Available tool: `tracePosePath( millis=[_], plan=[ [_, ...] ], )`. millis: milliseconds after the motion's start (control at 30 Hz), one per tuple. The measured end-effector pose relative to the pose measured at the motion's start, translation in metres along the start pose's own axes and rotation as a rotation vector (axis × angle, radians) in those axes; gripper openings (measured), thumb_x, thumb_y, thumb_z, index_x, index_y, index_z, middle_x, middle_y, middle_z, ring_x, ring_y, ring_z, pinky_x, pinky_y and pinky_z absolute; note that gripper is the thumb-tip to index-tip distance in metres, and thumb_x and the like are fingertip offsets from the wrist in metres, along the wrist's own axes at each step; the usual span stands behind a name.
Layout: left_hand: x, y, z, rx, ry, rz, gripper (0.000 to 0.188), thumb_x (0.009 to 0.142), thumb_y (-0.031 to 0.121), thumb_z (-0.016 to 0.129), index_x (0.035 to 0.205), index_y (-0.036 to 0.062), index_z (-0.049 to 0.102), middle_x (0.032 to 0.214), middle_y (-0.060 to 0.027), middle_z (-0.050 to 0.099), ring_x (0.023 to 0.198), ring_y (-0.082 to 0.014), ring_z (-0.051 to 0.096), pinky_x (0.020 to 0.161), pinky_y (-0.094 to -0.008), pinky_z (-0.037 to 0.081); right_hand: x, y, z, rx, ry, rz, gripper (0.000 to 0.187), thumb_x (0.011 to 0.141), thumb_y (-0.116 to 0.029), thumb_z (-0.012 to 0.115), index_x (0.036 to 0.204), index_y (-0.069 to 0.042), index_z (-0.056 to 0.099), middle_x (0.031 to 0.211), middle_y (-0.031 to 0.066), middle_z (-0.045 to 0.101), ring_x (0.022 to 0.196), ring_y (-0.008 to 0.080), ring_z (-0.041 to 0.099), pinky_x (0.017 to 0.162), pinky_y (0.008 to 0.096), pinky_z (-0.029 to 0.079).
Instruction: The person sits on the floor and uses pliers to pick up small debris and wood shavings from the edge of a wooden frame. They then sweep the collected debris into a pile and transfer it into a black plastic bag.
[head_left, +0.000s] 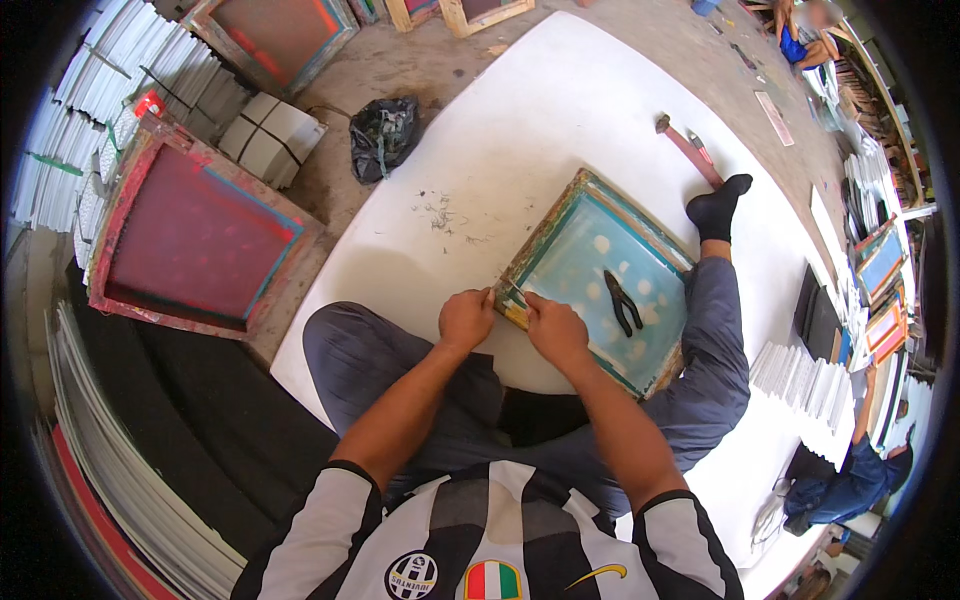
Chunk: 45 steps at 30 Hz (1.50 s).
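Note:
A wooden screen-printing frame with light blue mesh lies tilted across the white surface, against my right leg. My left hand is closed at the frame's near left corner, its thumb at the wood; what it grips is hidden. Just right of it, my right hand is closed on a thin metal tool whose tip points at the frame's edge. The tool's exact kind is too small to tell. Black-handled pliers rest on the mesh.
Small dark scraps litter the white surface. A hammer and a red cutter lie beyond, near my socked foot. A black plastic bag and a red-meshed frame stand left. Other people are at right.

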<state>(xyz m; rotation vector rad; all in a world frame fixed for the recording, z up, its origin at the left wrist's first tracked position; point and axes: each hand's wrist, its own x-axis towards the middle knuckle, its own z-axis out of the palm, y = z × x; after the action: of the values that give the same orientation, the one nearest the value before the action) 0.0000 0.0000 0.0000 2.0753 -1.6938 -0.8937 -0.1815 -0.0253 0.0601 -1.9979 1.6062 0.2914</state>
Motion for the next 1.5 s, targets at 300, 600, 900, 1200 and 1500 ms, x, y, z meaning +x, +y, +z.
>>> tracePosePath(
  millis=[300,600,900,1200,1500],
  plan=[
    [-0.003,-0.003,0.006,-0.081,0.058,0.017,0.032,0.100,0.031,0.054,0.113,0.0107,0.076,0.098,-0.0177,0.072,0.088,-0.0402,0.068,0.079,-0.0493,0.054,-0.018,-0.030,0.015,-0.265,0.162,-0.004,0.052,0.095,-0.016,0.055,0.147,-0.015,0.051,0.090,0.0152,0.067,0.078,0.0342,0.073,0.064,0.0499,0.059],
    [-0.001,-0.005,0.005,-0.039,0.071,0.028,0.031,0.100,0.030,0.055,0.110,0.0110,0.076,0.095,-0.0177,0.072,0.088,-0.0405,0.068,0.079,-0.0498,0.054,-0.022,-0.026,0.000,-0.142,0.107,0.015,0.053,0.094,-0.014,0.053,0.147,-0.013,0.049,0.101,0.0226,0.069,0.084,0.0388,0.073,0.067,0.0507,0.059],
    [-0.002,0.001,0.001,-0.076,0.060,-0.016,0.031,0.100,0.031,0.055,0.111,0.0113,0.076,0.095,-0.0180,0.072,0.088,-0.0399,0.069,0.078,-0.0500,0.054,-0.024,-0.026,-0.003,-0.134,0.108,0.041,0.055,0.093,-0.014,0.055,0.147,-0.015,0.049,0.100,0.0215,0.069,0.084,0.0382,0.072,0.067,0.0507,0.059],
    [0.000,0.001,-0.001,-0.082,0.043,-0.011,0.031,0.099,0.029,0.055,0.111,0.0104,0.076,0.094,-0.0193,0.072,0.088,-0.0407,0.069,0.079,-0.0506,0.054,-0.021,-0.025,0.004,-0.173,0.144,0.015,0.055,0.092,-0.014,0.055,0.147,-0.015,0.050,0.098,0.0207,0.069,0.081,0.0371,0.073,0.065,0.0511,0.059],
    [0.002,-0.004,0.002,-0.023,0.031,0.048,0.030,0.098,0.029,0.055,0.108,0.0098,0.077,0.087,-0.0202,0.071,0.083,-0.0417,0.068,0.077,-0.0509,0.054,-0.010,-0.049,0.012,-0.300,0.172,-0.003,0.043,0.092,-0.013,0.056,0.134,-0.004,0.061,0.088,0.0208,0.071,0.073,0.0338,0.073,0.058,0.0464,0.059]
  ],
)
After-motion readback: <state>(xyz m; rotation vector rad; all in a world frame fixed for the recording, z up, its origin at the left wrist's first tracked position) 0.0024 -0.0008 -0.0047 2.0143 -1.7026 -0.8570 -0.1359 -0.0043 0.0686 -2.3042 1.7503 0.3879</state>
